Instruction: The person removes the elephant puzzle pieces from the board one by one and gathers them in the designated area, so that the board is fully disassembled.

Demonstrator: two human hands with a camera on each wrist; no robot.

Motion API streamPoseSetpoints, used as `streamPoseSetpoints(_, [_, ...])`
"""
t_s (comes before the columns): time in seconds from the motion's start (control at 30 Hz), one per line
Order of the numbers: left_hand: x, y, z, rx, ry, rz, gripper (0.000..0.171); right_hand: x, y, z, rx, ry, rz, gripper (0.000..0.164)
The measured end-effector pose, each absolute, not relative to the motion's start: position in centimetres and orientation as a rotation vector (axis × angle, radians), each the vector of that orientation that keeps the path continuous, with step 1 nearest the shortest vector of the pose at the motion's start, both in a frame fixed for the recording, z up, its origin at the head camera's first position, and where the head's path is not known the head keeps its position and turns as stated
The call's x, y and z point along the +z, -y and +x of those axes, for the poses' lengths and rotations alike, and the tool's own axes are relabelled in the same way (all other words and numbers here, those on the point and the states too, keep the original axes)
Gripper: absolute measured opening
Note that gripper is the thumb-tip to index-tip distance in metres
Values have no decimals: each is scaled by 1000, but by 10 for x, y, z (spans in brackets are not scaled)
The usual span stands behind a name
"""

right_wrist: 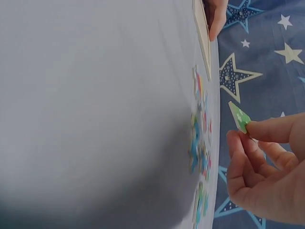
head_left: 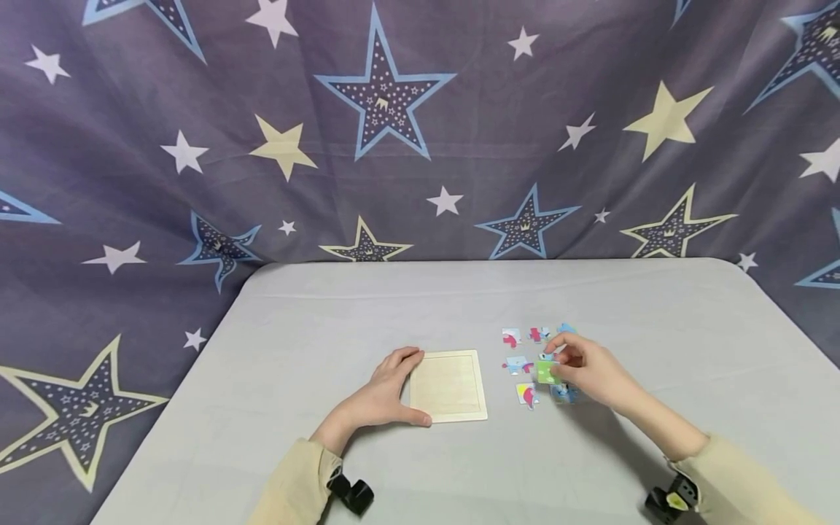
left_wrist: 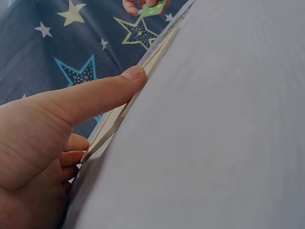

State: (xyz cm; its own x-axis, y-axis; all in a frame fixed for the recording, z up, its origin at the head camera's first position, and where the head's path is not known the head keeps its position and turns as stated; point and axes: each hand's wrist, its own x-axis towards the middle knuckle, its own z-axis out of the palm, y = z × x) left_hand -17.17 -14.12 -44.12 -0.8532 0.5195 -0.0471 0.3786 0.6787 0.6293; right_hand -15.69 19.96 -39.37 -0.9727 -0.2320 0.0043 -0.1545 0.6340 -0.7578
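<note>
My left hand [head_left: 387,394] grips a square wooden puzzle tray [head_left: 448,386] from its left side, thumb at the near edge and fingers at the far corner. No piece lies inside its raised rim. In the left wrist view the thumb presses on the tray's edge [left_wrist: 119,117]. My right hand [head_left: 593,368] pinches a green puzzle piece [head_left: 546,372] between thumb and fingers. The right wrist view has that green piece [right_wrist: 239,117] tilted and raised above the table. Under and around this hand lie several colourful puzzle pieces [head_left: 517,364], partly hidden by it.
A light grey cloth covers the table [head_left: 328,313]. Loose pieces sit in rough rows right of the tray, among them a yellow and pink one [head_left: 527,394]. Behind the table hangs a dark curtain [head_left: 459,168] with stars. Each wrist bears a small black camera [head_left: 351,493].
</note>
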Motion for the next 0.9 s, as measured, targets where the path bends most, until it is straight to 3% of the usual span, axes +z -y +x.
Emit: streamPoseSetpoints(0.9, [-440, 143, -171, 924, -2673, 738, 109, -400, -240, -150, -1200, -2838, -225, 22])
